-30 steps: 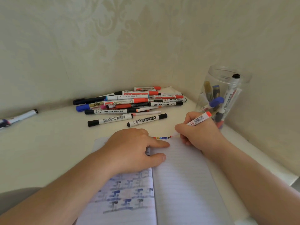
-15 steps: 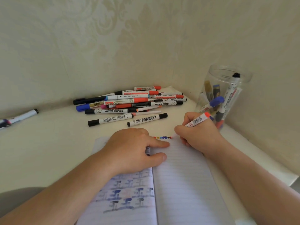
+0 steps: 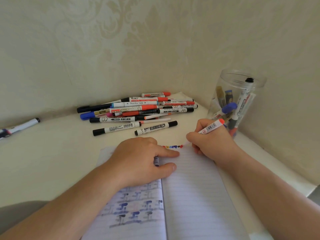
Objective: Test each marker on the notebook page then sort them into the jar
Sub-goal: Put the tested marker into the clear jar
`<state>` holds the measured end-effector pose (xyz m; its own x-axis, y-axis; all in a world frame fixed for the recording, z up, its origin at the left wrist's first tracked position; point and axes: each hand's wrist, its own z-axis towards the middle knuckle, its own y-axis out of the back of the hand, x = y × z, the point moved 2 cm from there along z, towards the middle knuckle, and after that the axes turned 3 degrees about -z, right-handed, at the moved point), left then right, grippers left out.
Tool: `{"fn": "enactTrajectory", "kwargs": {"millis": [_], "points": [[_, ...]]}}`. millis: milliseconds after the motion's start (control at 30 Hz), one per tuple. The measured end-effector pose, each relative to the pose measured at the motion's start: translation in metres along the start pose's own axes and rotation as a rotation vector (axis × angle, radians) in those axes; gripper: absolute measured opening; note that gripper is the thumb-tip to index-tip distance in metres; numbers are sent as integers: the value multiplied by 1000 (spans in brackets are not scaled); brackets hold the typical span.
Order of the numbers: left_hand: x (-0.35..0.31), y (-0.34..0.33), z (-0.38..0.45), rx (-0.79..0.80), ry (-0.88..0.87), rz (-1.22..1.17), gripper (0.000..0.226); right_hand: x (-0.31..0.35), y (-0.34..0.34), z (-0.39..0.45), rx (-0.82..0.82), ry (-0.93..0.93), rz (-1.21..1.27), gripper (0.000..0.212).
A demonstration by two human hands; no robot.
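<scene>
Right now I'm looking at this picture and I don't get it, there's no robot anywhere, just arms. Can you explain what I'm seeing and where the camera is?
There is no machine here. A person wears one wide-angle camera on the head, looking forward and down, so you see their own two arms.

The left hand lies flat on an open lined notebook, holding it down. The right hand grips a white marker with an orange end, its tip at the page's top edge, at the end of a row of small coloured test marks.

On the pale table lies a pile of markers, black, red and blue capped, with one more marker off to the far left. At the right stands a clear plastic jar already holding several markers.
</scene>
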<state>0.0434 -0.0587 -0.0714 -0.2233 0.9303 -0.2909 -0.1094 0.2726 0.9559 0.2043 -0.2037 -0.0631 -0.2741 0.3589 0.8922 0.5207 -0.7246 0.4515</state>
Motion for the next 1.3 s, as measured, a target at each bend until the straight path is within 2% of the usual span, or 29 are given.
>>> {"fn": "enactTrajectory", "kwargs": {"millis": [200, 267, 333, 400, 533, 633, 733, 800, 1000, 1300], "points": [[-1, 0, -1, -8, -3, 2, 50, -2, -1, 1, -1, 7, -53, 28], [-1, -1, -2, -17, -17, -10, 50, -3, -1, 3, 10, -18, 11, 32], [1, 0, -6, -53, -25, -83, 41, -2, 1, 5, 14, -34, 138, 39], [6, 2, -10, -116, 0, -278, 22, -1, 5, 4, 60, 9, 257, 39], [17, 4, -7, -267, 75, -488, 26, 3, 11, -4, 247, 100, 428, 23], [23, 3, -4, -349, 140, -578, 29, 5, 16, -4, 315, 83, 469, 7], [25, 3, -3, -371, 153, -611, 32, 1, 17, -2, 375, 40, 494, 32], [22, 4, -4, -370, 131, -606, 32, 1, 16, -2, 387, 46, 461, 36], [16, 7, -7, -356, 94, -548, 22, 2, 11, -3, 376, 94, 366, 18], [14, 7, -9, -334, 15, -516, 22, -1, 5, -4, 374, 165, 287, 10]]}}
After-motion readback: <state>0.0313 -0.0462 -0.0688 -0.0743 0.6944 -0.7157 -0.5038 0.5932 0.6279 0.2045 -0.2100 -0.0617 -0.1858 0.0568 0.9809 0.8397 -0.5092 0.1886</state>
